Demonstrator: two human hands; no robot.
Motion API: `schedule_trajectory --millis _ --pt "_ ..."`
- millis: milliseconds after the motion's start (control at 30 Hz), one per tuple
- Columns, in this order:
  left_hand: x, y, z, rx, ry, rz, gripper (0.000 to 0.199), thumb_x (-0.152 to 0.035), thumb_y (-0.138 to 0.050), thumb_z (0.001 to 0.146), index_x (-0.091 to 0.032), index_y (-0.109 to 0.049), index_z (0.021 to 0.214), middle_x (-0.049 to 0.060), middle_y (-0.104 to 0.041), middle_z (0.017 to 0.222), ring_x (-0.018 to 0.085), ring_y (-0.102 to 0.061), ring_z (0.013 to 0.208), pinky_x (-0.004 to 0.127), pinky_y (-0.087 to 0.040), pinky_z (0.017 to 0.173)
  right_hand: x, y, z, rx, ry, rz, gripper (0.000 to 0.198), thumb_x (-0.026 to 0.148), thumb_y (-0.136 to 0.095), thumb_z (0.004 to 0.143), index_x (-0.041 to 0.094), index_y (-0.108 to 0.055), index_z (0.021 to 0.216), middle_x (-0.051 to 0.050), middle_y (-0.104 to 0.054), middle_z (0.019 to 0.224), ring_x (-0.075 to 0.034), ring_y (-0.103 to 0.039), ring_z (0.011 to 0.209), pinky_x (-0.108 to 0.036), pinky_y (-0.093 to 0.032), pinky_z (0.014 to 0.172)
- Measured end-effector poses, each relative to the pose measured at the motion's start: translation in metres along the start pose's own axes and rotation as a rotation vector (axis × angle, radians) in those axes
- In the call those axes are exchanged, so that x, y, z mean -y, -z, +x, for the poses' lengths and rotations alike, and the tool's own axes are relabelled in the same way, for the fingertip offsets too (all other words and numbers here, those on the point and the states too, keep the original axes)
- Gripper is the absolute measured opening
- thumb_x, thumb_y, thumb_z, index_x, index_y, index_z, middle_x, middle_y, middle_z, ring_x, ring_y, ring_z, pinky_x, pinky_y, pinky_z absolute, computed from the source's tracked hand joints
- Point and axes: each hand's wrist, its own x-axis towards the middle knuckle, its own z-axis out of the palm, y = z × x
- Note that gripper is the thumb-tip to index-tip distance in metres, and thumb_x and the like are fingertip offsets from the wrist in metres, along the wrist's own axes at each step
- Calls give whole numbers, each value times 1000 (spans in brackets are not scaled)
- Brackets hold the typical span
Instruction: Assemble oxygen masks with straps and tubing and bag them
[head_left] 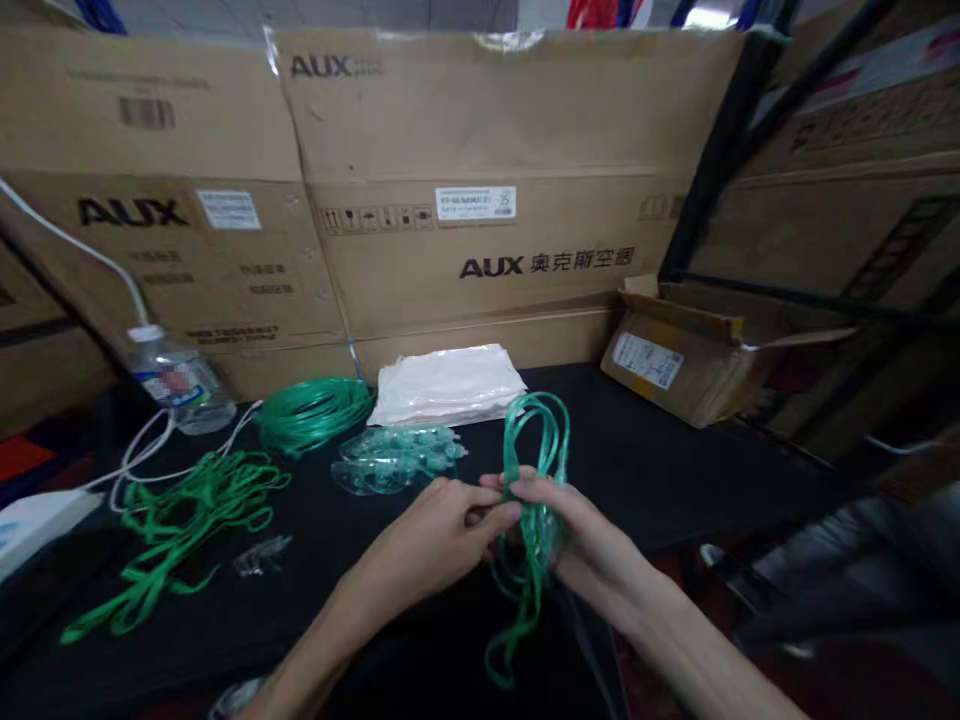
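Green tubing (511,440) between closed fingers (537,490)

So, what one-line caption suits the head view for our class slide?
Left hand and right hand hold looped green tubing at a black table bearing another green coil.

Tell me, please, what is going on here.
Someone is handling a looped bundle of green tubing at the near side of a black table. The right hand holds the bundle and the left hand touches it, with a green strip dangling below. A coil of similar tubing, a pile of green ribbon and a flat white stack lie on the table.
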Motion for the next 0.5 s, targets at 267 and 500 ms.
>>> schedule_trajectory --millis 267,500 --pt "20 -32 -45 -190 227 -446 66 -65 -52 95 -25 -52 148 11 -74 115 14 -62 59 25 -53 46 12 5 -8 83 124 153 22 23 -89 73 17 -76 90 3 -72 80 -15 -68 83 -42 -55 97" --pt "21 -70 -39 6 204 -459 54 -55 -54 97 -20 -61 138 9 -75 102 13 -63 56 23 -49 51 11 11 -20 144 166 283 19 26 -84 80 19 -73 94 5 -67 79 -13 -64 77 -47 -58 95"
